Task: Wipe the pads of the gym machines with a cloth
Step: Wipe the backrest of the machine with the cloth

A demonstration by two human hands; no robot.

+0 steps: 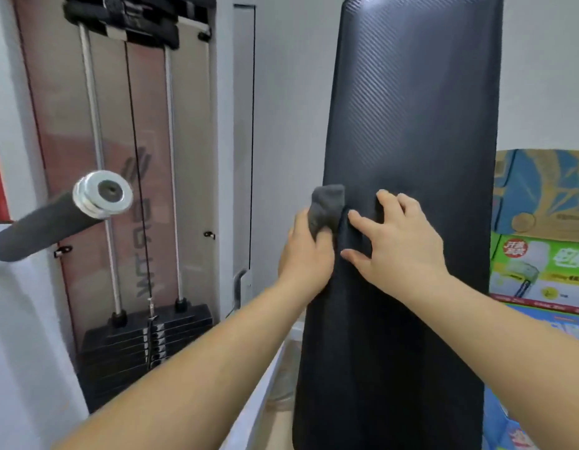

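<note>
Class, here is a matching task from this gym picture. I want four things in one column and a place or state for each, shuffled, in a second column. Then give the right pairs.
Things
1. cloth
2. pad
3. weight stack
4. boxes

Place or state
a. piled at the far right
b. upright, with the right hand resting on it
c. bunched in the left hand
d. low on the left

Pairs: 1-c; 2-b; 3-d; 4-a
</note>
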